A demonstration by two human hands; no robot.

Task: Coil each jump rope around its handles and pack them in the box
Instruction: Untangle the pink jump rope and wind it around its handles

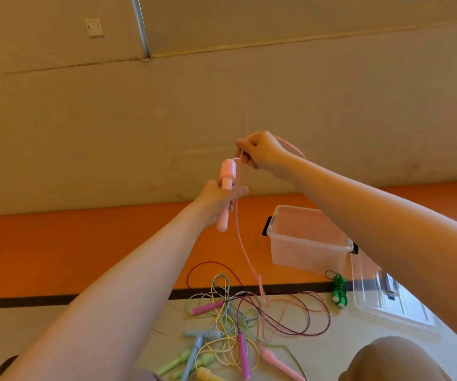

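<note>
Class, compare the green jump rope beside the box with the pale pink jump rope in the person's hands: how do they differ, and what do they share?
The green jump rope is already coiled round its handles; the pale pink jump rope hangs loose. The green one lies on the floor by the clear box; the pink one is held up, the left hand gripping one handle and the right hand pinching its cord. Neither is in the box.

Two hands are raised: the left hand (pixel 217 200) and the right hand (pixel 260 152). Below the right forearm sit one clear box (pixel 308 240), one clear lid (pixel 386 298) and one coiled green rope (pixel 339 290). Below both hands lies one tangle of loose ropes (pixel 238 325), too knotted to count.
</note>
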